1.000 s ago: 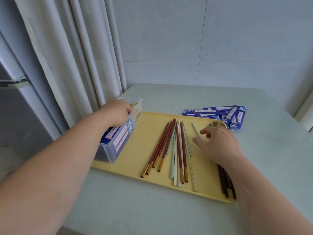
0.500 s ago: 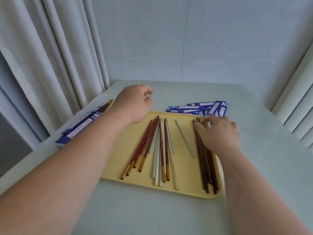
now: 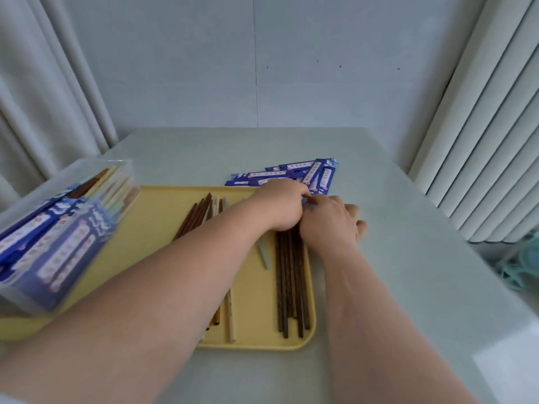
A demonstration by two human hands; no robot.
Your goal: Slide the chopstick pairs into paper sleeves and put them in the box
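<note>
Left hand [image 3: 280, 205] crosses the yellow plastic tray [image 3: 157, 220] to the pile of blue paper sleeves [image 3: 320, 173], presumably to fetch one. Right hand [image 3: 329, 221] covers the dark brown wooden chopsticks' [image 3: 291, 287] far ends. Neither grasp is discernible. The clear plastic box [image 3: 58, 228], part-filled, stands left.

1 tray [image 3: 163, 228], 1 box [image 3: 67, 258], 1 loose sleeve pile [image 3: 320, 173], approx 6 dark-brown chopsticks [image 3: 291, 287]

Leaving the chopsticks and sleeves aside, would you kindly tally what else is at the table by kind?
Yellow tray: 1
Clear box: 1
Hands: 2, the left hand and the right hand
Total: 4
</note>
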